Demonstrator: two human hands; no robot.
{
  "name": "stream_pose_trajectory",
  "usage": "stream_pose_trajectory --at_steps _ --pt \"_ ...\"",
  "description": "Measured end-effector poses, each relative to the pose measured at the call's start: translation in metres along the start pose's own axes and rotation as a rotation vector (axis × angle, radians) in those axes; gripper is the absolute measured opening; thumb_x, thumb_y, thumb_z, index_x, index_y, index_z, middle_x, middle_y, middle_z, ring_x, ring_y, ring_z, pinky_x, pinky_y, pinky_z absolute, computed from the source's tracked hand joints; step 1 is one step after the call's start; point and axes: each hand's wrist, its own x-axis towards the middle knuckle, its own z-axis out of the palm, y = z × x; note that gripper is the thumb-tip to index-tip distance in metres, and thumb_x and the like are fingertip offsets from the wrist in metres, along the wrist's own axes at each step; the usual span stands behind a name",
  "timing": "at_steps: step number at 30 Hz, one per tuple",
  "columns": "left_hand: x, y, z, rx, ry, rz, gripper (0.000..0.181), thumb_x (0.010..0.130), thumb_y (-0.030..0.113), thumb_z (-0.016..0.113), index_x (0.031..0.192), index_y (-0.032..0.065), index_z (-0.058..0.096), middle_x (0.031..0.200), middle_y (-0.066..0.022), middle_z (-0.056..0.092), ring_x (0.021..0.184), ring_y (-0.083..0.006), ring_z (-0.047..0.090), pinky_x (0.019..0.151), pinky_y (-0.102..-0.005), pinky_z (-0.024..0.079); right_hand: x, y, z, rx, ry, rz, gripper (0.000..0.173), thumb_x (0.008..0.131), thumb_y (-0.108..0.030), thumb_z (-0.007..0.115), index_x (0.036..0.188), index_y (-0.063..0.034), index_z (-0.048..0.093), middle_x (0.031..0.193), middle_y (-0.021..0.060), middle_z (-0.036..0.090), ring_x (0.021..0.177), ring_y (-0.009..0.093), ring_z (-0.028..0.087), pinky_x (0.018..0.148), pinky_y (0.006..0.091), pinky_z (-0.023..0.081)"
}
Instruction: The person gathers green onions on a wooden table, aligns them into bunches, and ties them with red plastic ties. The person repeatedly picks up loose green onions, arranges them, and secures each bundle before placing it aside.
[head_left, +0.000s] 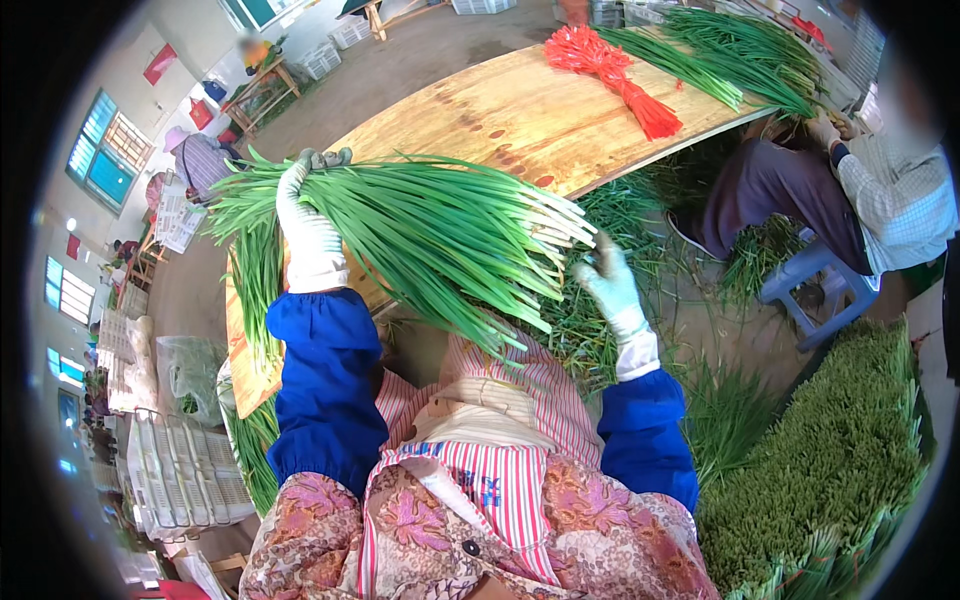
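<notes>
A large fanned bunch of green leafy vegetable stalks (450, 225), like garlic chives, spreads across the middle with its white ends to the right. Gloved, my left hand (313, 187) grips the leafy part near the wooden table's left portion. My right hand (611, 277), also gloved, is just right of the white ends, fingers partly spread and holding nothing that shows. More green stalks (256, 285) lie on the table beneath and left of my left forearm. A bundle of red plastic ties (611, 79) lies on the wooden table (480, 112).
At the right, a co-worker (885, 180) sits on a blue plastic stool (821, 289) near piled stalks (742, 56). Loose greens (637, 217) litter the floor. Packed upright bundles (832, 450) stand at lower right; white plastic crates (184, 472) are at lower left.
</notes>
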Motion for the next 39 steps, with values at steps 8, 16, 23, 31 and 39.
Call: stream_pose_trajectory --at_steps 8,16,23,31,39 --pt "0.001 -0.010 -0.026 -0.007 -0.004 -0.081 0.011 0.083 0.010 0.057 0.084 0.0000 0.056 0.074 -0.0091 0.058 0.074 -0.0243 0.059 0.092 -0.0497 0.048 -0.005 -0.035 0.004 0.266 -0.257 0.129 0.015 0.089 -0.012 0.058 0.096 -0.0013 0.066 0.082 -0.0002 0.063 0.073 0.008 0.054 0.065 0.0228 0.044" --pt "0.013 -0.010 -0.057 0.026 0.003 -0.055 0.010 0.083 0.011 0.056 0.083 0.0010 0.056 0.074 -0.0085 0.058 0.075 -0.0233 0.059 0.091 -0.0500 0.050 -0.038 0.040 -0.073 -0.462 -0.117 0.345 0.047 0.081 -0.027 0.069 0.120 -0.0038 0.053 0.112 0.0179 0.059 0.100 0.029 0.058 0.085 0.0380 0.047" --pt "0.013 -0.010 -0.066 -0.045 0.051 -0.150 0.010 0.084 0.008 0.053 0.076 0.0022 0.056 0.073 -0.0086 0.059 0.074 -0.0240 0.059 0.096 -0.0496 0.047 0.014 -0.018 0.012 -0.202 -0.418 0.077 0.083 0.074 -0.029 0.077 0.141 -0.0056 0.035 0.144 0.0183 0.038 0.132 0.032 0.037 0.109 0.0385 0.031" --pt "0.007 -0.013 -0.070 -0.126 0.131 -0.160 0.010 0.082 0.009 0.054 0.076 0.0015 0.057 0.075 -0.0116 0.061 0.075 -0.0274 0.060 0.097 -0.0549 0.045 -0.022 -0.019 0.018 0.886 -0.063 0.339 0.035 0.084 -0.025 0.068 0.110 -0.0032 0.059 0.080 0.0044 0.061 0.069 0.014 0.060 0.078 0.0330 0.052" --pt "-0.002 -0.007 -0.020 -0.088 0.088 -0.015 0.012 0.081 0.011 0.056 0.080 -0.0002 0.058 0.078 -0.0135 0.061 0.077 -0.0284 0.059 0.098 -0.0543 0.044 -0.048 -0.100 -0.047 0.973 -0.189 0.104 0.028 0.088 -0.028 0.066 0.098 -0.0027 0.061 0.058 0.0006 0.052 0.048 0.010 0.048 0.046 0.0253 0.040"
